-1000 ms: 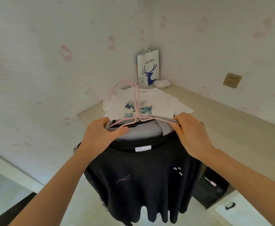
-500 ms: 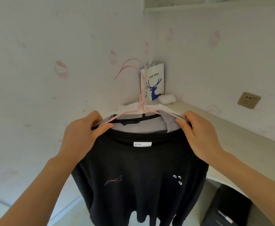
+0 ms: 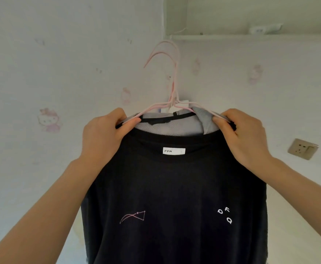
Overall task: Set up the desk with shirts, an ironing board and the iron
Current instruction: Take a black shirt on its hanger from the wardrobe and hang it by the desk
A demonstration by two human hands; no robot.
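A black T-shirt [image 3: 175, 187] with a white neck label hangs in front of me, held up high. Behind its collar shows a grey mesh shirt [image 3: 171, 126]. Both hang on thin pink wire hangers [image 3: 167, 60] whose hooks stick up above the collars. My left hand [image 3: 104, 136] pinches the left shoulder of the shirts and hanger. My right hand [image 3: 243, 138] pinches the right shoulder the same way. The desk, the ironing board and the iron are hidden behind the shirts or out of view.
Pale wallpapered walls meet in a corner behind the shirts. A wall socket [image 3: 302, 149] sits at the right. A high shelf [image 3: 251, 36] with a power strip [image 3: 264, 29] runs along the top right.
Both hands have lifted the hung shirts upward, and my view has tilted up. The desk, the white shirt and the paper bag have dropped out of sight behind the black shirt.
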